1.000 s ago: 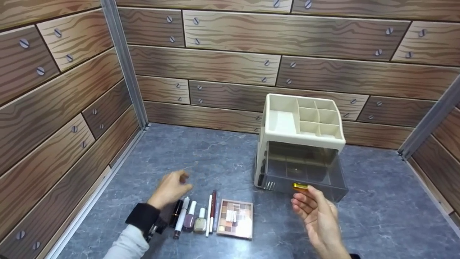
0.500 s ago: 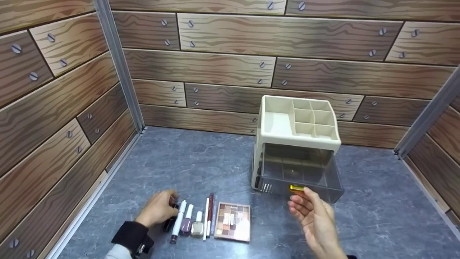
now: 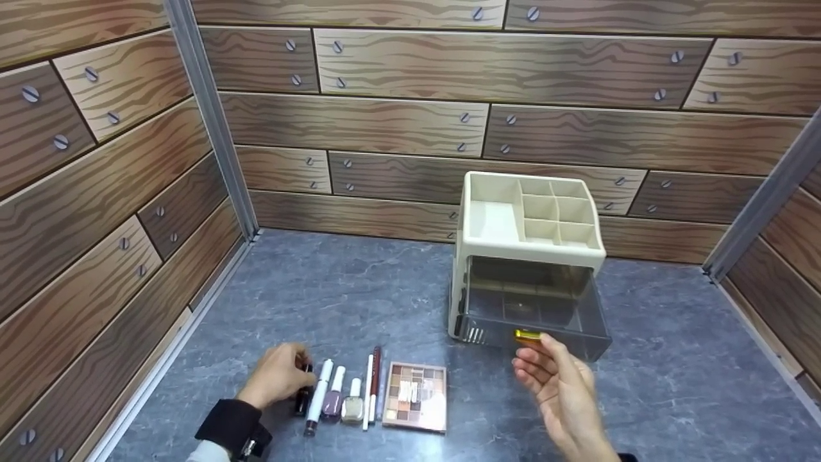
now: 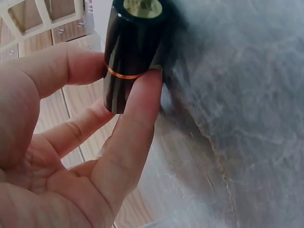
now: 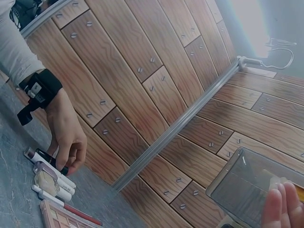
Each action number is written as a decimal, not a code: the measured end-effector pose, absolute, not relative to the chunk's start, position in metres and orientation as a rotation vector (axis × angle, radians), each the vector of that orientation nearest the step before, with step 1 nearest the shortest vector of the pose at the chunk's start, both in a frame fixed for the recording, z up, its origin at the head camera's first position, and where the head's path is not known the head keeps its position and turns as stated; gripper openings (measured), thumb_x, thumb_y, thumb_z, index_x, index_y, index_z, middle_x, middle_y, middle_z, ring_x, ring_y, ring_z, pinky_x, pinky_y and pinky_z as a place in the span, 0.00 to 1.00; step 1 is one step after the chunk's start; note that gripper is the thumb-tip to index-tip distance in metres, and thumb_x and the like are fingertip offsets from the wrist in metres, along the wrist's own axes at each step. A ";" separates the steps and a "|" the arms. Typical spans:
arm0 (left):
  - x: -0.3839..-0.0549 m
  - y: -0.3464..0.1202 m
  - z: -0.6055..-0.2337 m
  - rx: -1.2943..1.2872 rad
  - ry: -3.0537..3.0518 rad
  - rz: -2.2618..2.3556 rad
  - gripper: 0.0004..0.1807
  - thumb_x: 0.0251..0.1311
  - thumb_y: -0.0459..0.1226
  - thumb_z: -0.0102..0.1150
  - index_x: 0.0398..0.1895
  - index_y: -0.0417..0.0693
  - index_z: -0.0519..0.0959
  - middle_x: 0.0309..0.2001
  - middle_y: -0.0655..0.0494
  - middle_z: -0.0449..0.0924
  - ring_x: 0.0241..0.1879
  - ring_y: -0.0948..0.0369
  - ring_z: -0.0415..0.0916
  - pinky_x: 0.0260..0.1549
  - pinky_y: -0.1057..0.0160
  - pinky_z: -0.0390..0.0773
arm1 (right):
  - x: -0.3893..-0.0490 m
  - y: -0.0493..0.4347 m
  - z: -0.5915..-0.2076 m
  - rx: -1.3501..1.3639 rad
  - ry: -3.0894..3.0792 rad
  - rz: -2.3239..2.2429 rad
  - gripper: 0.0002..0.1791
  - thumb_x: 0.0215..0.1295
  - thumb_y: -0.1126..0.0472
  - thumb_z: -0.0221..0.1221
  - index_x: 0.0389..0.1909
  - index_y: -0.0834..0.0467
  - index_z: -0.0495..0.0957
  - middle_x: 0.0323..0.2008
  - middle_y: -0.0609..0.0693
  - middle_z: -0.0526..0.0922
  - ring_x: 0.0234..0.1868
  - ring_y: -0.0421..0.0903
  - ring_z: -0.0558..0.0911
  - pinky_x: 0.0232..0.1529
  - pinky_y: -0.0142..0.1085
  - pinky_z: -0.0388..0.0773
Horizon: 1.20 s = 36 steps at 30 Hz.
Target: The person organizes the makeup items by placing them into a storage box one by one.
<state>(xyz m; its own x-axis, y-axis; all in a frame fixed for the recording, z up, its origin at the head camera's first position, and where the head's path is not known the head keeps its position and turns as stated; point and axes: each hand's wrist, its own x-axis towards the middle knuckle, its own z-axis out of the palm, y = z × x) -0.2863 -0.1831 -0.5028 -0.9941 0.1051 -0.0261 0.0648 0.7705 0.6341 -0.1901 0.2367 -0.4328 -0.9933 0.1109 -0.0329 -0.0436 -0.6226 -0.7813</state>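
My left hand (image 3: 277, 377) pinches a black lipstick tube (image 4: 130, 52) with a copper ring round it, thumb and fingertips on its sides. In the head view that tube is at the left end of a row of makeup, partly hidden by the fingers. My right hand (image 3: 567, 391) pinches the small gold handle (image 3: 527, 335) at the front of a smoky clear drawer (image 3: 487, 307). The drawer stands pulled out of a cream makeup organizer (image 3: 532, 249).
Right of the lipstick lie a white pen-like tube (image 3: 319, 398), a purple nail polish bottle (image 3: 331, 404), a pale nail polish bottle (image 3: 352, 408), several slim pencils (image 3: 367, 393) and an eyeshadow palette (image 3: 415, 396). Wood-patterned walls (image 3: 391, 67) enclose the grey tabletop (image 3: 346, 276).
My left hand has come down and left from above the makeup row onto the black lipstick tube and taken hold of it. My right hand stays on the drawer handle.
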 end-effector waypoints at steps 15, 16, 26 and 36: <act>-0.287 -0.183 -0.485 0.051 2.701 1.385 0.14 0.55 0.30 0.71 0.46 0.41 0.86 0.40 0.50 0.87 0.34 0.57 0.84 0.34 0.56 0.89 | -0.189 0.236 -0.433 -0.099 -1.331 2.737 0.18 0.83 0.60 0.50 0.36 0.60 0.86 0.29 0.51 0.90 0.30 0.43 0.90 0.34 0.31 0.89; -0.288 -0.181 -0.483 0.054 2.664 1.424 0.15 0.56 0.30 0.70 0.48 0.40 0.85 0.42 0.48 0.87 0.33 0.57 0.84 0.34 0.57 0.89 | -0.189 0.236 -0.433 -0.100 -1.326 2.737 0.18 0.83 0.60 0.50 0.36 0.60 0.86 0.29 0.51 0.90 0.30 0.43 0.90 0.34 0.31 0.89; -0.299 -0.157 -0.447 0.268 2.437 1.627 0.17 0.63 0.29 0.66 0.55 0.34 0.81 0.49 0.39 0.85 0.39 0.56 0.86 0.43 0.58 0.90 | -0.188 0.240 -0.431 -0.055 -1.311 2.752 0.19 0.82 0.62 0.48 0.36 0.61 0.86 0.29 0.52 0.90 0.30 0.44 0.90 0.34 0.31 0.89; -0.314 -0.122 -0.398 0.421 2.261 1.784 0.16 0.66 0.28 0.64 0.55 0.33 0.80 0.50 0.39 0.85 0.45 0.53 0.86 0.50 0.57 0.89 | -0.188 0.244 -0.429 -0.138 -1.334 2.749 0.17 0.82 0.62 0.50 0.36 0.61 0.84 0.28 0.52 0.90 0.30 0.45 0.90 0.36 0.32 0.89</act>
<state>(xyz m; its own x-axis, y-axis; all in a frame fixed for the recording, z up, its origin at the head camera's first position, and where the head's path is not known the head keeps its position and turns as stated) -0.3136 -0.1219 -0.3980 -0.9324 0.3615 -0.0026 0.0815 0.2173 0.9727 -0.1885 0.2438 -0.4290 -0.9925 0.1136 -0.0445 -0.0353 -0.6166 -0.7865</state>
